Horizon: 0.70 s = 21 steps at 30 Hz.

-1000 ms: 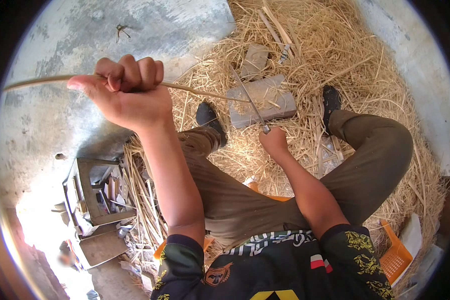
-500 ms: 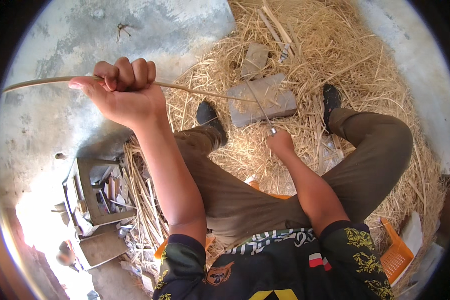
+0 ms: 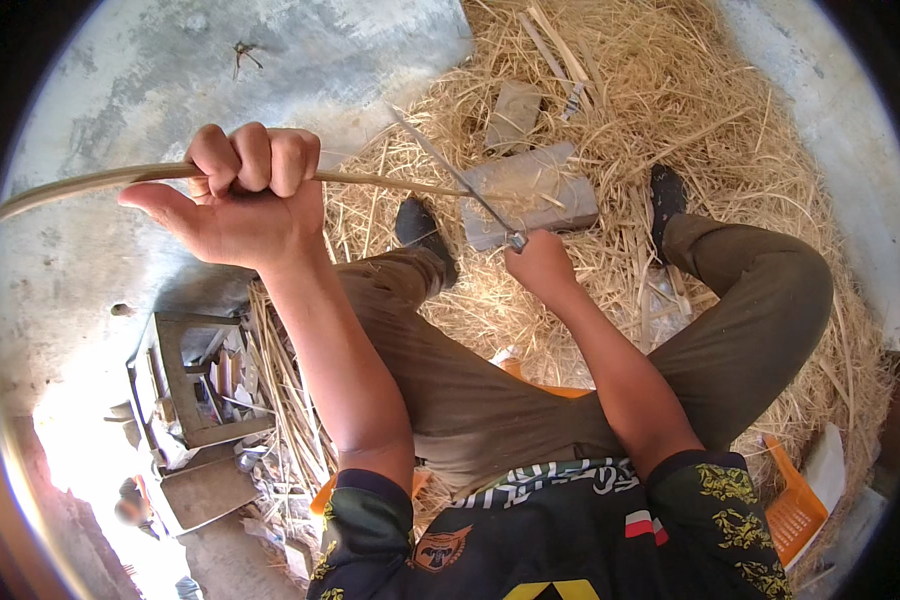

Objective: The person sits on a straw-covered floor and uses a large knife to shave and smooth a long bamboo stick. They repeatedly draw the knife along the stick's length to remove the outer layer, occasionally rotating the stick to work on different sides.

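My left hand (image 3: 255, 200), raised at the upper left, is closed round a long, thin bamboo strip (image 3: 80, 186) with its thumb stretched along it. One end of the strip bends away to the left; the other runs right, above a grey block (image 3: 545, 218) on the straw. Between my knees my right hand (image 3: 543, 266) grips the handle of a knife (image 3: 432, 152), its long, narrow blade pointing up and left. Blade and strip cross at the block's left edge; whether they touch, I cannot tell.
Straw-like shavings (image 3: 710, 120) cover the floor round my feet. Beyond the block lies a smaller flat piece (image 3: 515, 112). A wooden frame box (image 3: 220, 436) with scraps and a pile of thin sticks (image 3: 288, 385) are at left, an orange plastic basket (image 3: 798, 515) at right.
My right hand has shifted left and slightly up, and the knife blade has swung left across the strip. The left hand still holds the strip, with its thumb a little lower.
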Tool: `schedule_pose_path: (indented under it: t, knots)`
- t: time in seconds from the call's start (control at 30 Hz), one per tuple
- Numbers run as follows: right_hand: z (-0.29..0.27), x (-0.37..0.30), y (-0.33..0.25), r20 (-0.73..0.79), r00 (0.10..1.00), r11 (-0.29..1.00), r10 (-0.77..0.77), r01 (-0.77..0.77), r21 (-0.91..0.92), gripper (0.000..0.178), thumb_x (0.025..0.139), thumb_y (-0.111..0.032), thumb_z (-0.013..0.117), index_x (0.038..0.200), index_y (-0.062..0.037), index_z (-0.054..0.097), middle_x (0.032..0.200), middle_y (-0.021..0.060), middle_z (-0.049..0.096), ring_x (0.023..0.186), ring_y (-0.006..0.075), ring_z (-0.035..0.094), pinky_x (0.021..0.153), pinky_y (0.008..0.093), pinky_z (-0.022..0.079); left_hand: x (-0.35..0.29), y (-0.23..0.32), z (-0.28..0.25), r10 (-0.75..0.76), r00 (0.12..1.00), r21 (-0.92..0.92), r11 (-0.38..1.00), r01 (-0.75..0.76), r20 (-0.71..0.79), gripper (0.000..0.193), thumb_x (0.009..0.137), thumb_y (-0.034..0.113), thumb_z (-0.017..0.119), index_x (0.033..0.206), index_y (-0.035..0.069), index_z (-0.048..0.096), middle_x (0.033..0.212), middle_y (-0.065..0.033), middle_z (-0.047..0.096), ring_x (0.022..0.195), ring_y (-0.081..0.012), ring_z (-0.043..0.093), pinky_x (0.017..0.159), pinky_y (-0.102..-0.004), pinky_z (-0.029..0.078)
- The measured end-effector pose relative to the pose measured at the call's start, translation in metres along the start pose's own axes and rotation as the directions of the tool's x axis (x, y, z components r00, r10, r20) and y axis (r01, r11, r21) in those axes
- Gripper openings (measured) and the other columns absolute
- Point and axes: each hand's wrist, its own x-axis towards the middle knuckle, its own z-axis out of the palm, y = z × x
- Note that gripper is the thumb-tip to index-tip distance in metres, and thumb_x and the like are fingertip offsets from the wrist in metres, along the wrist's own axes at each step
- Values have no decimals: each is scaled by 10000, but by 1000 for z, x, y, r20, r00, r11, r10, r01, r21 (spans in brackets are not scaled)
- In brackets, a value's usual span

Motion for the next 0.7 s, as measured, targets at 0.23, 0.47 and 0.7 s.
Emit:
schedule_pose_path:
  t: [0.23, 0.47, 0.7]
  knots:
    - [-18, -7, -22, 26, 999, 998, -26, 27, -53, 295, 830, -276, 667, 890, 8, 721, 853, 224, 707, 841, 394, 695, 763, 468, 551, 8, -2, 1, -48, 988, -21, 998, 52, 145, 701, 892, 823, 381, 607, 207, 205, 499, 67, 164, 432, -91, 81, 427, -298, 84]
    - [9, -3, -5, -24, 998, 997, -66, 66, 26, 309, 839, -288, 667, 919, 6, 718, 884, 242, 707, 862, 406, 698, 779, 484, 547, 3, -1, 0, -47, 979, -51, 997, 58, 200, 691, 904, 818, 346, 613, 205, 218, 501, 71, 166, 423, -89, 84, 407, -302, 95]
    - [5, 1, 3, -44, 998, 998, 53, -53, -18, 323, 813, -295, 671, 783, 26, 699, 722, 238, 675, 720, 388, 689, 693, 458, 538, 7, 3, -9, -12, 983, -11, 1000, 15, 181, 682, 926, 797, 325, 621, 200, 201, 503, 70, 152, 414, -81, 90, 409, -300, 78]
